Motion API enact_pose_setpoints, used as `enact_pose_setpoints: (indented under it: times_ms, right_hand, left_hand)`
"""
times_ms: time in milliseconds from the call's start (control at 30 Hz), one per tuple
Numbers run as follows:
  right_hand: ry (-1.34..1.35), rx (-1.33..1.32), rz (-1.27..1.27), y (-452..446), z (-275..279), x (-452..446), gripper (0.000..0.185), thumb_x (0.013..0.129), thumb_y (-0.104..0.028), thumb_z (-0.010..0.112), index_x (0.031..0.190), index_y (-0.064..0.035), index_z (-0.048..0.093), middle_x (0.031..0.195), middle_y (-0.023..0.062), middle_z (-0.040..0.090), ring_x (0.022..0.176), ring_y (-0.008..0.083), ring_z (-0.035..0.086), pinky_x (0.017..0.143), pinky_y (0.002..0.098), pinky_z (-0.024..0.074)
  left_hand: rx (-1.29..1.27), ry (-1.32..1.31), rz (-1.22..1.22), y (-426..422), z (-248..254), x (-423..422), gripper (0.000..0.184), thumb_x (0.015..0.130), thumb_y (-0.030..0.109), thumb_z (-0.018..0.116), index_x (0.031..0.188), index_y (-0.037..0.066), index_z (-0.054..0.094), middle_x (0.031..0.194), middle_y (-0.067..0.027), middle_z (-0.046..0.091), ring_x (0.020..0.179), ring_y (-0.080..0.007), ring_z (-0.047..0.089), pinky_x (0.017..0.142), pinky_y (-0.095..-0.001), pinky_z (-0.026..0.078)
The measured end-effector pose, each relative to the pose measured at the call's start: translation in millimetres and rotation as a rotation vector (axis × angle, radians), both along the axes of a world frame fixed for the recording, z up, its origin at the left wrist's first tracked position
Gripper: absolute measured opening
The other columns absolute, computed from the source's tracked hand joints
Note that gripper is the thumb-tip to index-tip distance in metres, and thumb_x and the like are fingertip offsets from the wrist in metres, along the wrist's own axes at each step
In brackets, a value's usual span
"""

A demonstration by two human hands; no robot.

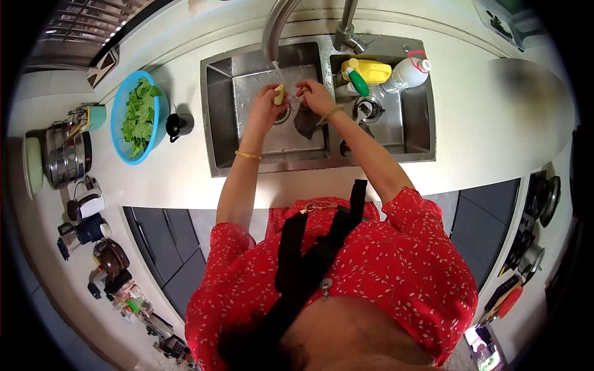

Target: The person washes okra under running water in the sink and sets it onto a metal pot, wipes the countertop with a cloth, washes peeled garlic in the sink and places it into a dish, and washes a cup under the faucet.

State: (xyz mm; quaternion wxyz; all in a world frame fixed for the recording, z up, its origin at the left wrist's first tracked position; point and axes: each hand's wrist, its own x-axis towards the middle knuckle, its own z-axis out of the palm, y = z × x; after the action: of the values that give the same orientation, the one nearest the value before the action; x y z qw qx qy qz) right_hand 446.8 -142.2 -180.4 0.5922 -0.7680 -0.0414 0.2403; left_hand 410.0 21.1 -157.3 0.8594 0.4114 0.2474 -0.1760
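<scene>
In the left basin of the steel sink (223, 114), my left hand (266, 106) holds a small pale yellow-green piece (279, 94) between thumb and fingers. The curved faucet (270, 43) ends just above it, with water coming from its tip. My right hand (315, 96) is to the right of it, near the basin divider, with its fingers apart and nothing visible in them. Below my right hand, a dark, crumpled item (305, 121) lies in the basin beside the drain (283, 115).
The right basin holds a yellow bottle (369, 71), a green-capped bottle (357, 81) and a white jug with a red handle (408, 74). To the left stand a blue basin (162, 114) of leafy greens (138, 117) and a black cup (178, 125). Pots line the far left.
</scene>
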Motion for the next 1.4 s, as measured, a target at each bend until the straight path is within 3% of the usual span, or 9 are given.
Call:
enact_pose_setpoints:
  times_ms: [200,333,400,433,567,767,967,1300,1400]
  right_hand:
    - [-0.527,-0.216,0.373,3,31,-7,0.023,0.077,-0.016,0.044,0.093,-0.0012,0.052,0.083,0.0199,0.057,0.079,0.0354,0.054,0.068,0.0395,0.0438]
    - [-0.369,-0.378,0.739,4,28,-5,0.022,0.076,-0.012,0.042,0.093,-0.0018,0.052,0.085,0.0191,0.057,0.081,0.0345,0.054,0.069,0.0393,0.0431]
    - [-1.095,-0.442,1.076,2,-15,-7,0.027,0.076,-0.013,0.041,0.098,-0.0012,0.050,0.093,0.0213,0.054,0.079,0.0351,0.054,0.071,0.0409,0.0438]
    - [-0.841,-0.413,1.034,2,2,-11,0.026,0.075,-0.011,0.041,0.097,0.0010,0.050,0.096,0.0232,0.052,0.083,0.0364,0.053,0.073,0.0419,0.0429]
    - [-0.497,-0.398,0.800,8,63,-19,0.024,0.079,-0.017,0.039,0.091,0.0007,0.050,0.089,0.0229,0.054,0.078,0.0393,0.052,0.071,0.0424,0.0417]
    - [-0.296,-0.330,0.742,10,18,-10,0.028,0.080,-0.021,0.037,0.087,0.0015,0.052,0.085,0.0246,0.055,0.079,0.0396,0.051,0.069,0.0449,0.0407]
    - [-0.410,-0.339,0.677,15,61,-23,0.029,0.081,-0.022,0.037,0.085,0.0030,0.052,0.082,0.0261,0.055,0.075,0.0425,0.051,0.069,0.0463,0.0402]
    - [-0.678,-0.373,0.578,14,44,-25,0.029,0.084,-0.023,0.037,0.080,0.0014,0.053,0.073,0.0224,0.057,0.073,0.0378,0.054,0.065,0.0428,0.0424]
    - [-0.233,-0.117,0.206,20,43,-28,0.039,0.086,-0.032,0.037,0.078,0.0008,0.056,0.072,0.0196,0.058,0.071,0.0355,0.055,0.062,0.0390,0.0424]
  left_hand:
    - [0.610,-0.068,-0.291,-15,32,-12,0.028,0.086,0.024,0.040,0.092,-0.002,0.050,0.080,-0.0153,0.054,0.067,-0.0165,0.053,0.056,-0.0252,0.043]
    - [1.014,-0.056,-0.416,-17,-11,-12,0.049,0.086,0.044,0.032,0.083,-0.001,0.051,0.070,-0.0253,0.056,0.065,-0.0334,0.059,0.057,-0.0403,0.046]
    - [1.327,-0.361,-0.361,-17,-44,-20,0.045,0.086,0.040,0.032,0.088,-0.001,0.049,0.077,-0.0265,0.056,0.070,-0.0395,0.056,0.061,-0.0453,0.045]
    - [1.384,-0.386,-0.320,-21,-22,-19,0.042,0.087,0.038,0.033,0.090,-0.001,0.048,0.080,-0.0272,0.055,0.072,-0.0428,0.054,0.064,-0.0481,0.044]
    - [1.336,-0.268,-0.339,-21,-5,-15,0.045,0.087,0.038,0.032,0.082,0.000,0.055,0.074,-0.0253,0.056,0.068,-0.0415,0.054,0.064,-0.0468,0.044]
    - [1.395,-0.314,-0.359,-22,5,-16,0.047,0.088,0.037,0.030,0.073,0.002,0.058,0.072,-0.0203,0.058,0.064,-0.0393,0.054,0.061,-0.0462,0.043]
    - [1.556,-0.723,-0.413,-12,-18,-15,0.039,0.087,0.033,0.034,0.075,0.006,0.059,0.071,-0.0190,0.058,0.065,-0.0378,0.054,0.060,-0.0454,0.043]
    - [1.101,-0.318,-0.404,-5,-19,-14,0.041,0.088,0.035,0.033,0.083,0.002,0.056,0.073,-0.0208,0.057,0.069,-0.0377,0.054,0.061,-0.0414,0.042]
    - [0.818,-0.301,-0.135,-15,-7,-17,0.044,0.088,0.036,0.032,0.085,-0.002,0.054,0.073,-0.0214,0.056,0.069,-0.0366,0.054,0.062,-0.0384,0.042]
